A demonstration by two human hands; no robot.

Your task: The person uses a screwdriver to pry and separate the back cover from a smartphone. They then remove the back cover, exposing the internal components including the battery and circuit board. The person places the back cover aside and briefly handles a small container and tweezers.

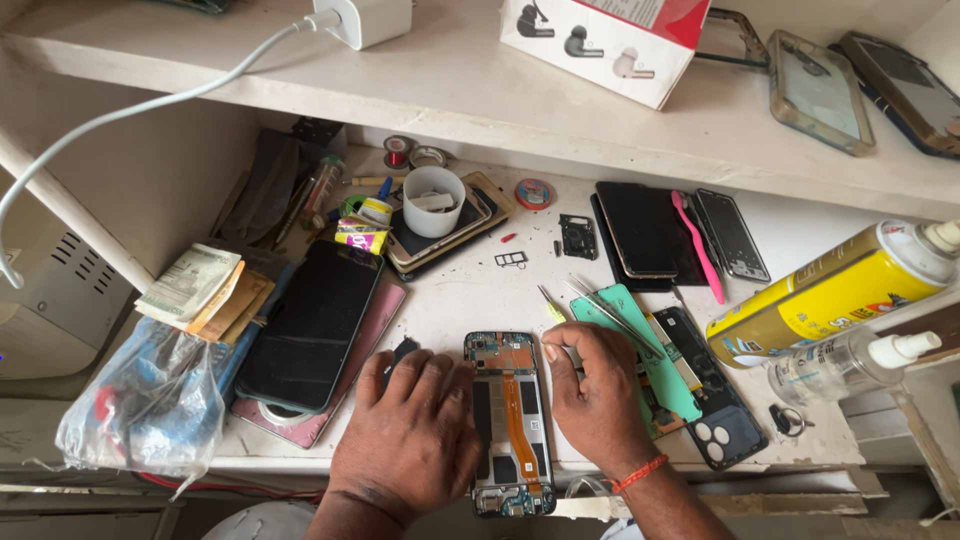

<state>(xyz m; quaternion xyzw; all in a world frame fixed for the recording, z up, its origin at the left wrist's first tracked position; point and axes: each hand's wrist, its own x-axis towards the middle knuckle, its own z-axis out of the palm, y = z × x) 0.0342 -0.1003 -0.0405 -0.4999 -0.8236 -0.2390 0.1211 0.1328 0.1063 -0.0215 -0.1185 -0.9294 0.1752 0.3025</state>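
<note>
- Your left hand (412, 432) lies flat, fingers spread, pressing the left edge of the opened phone (508, 422) on the surface (460, 295); it grips nothing.
- Your right hand (596, 392) curls loosely at the phone's upper right corner; whether it pinches anything, I cannot tell.
- Tweezers (612, 312) lie just beyond your right hand.

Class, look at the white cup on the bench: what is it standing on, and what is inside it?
The white cup stands on a stack of phones. Pale scraps show inside; its floor is hidden.
</note>
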